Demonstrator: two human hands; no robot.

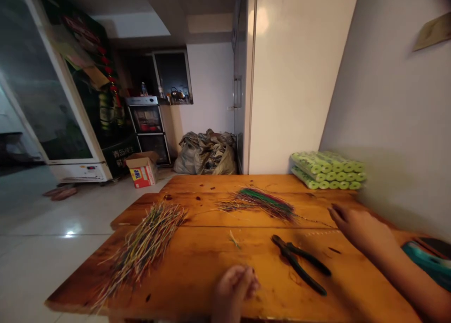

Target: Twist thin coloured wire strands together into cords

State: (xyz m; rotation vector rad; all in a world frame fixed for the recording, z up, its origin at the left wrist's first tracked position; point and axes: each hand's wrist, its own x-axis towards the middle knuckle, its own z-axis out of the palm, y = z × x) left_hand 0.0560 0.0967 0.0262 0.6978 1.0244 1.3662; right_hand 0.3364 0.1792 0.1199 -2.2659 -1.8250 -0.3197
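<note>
My left hand (235,285) is low at the table's front edge, its fingers curled into a pinch; what they hold, if anything, is too small to name. Out to the right, my right hand (348,222) is blurred, with its fingers drawn together. A thin twisted strand (315,220) runs toward it from a bundle of green, red and purple wires (266,202); whether the fingers grip it is not clear. Dark-handled cutting pliers (299,262) lie with jaws apart between my hands. A few pale wire snippets (234,240) lie beyond my left hand.
A large loose pile of multicoloured wires (150,243) covers the left of the wooden table (197,266). Packs of green-wrapped rolls (327,170) stand at the back right by the wall. A teal object (428,262) sits at the right edge. Sacks (207,153) and a carton (143,169) stand beyond.
</note>
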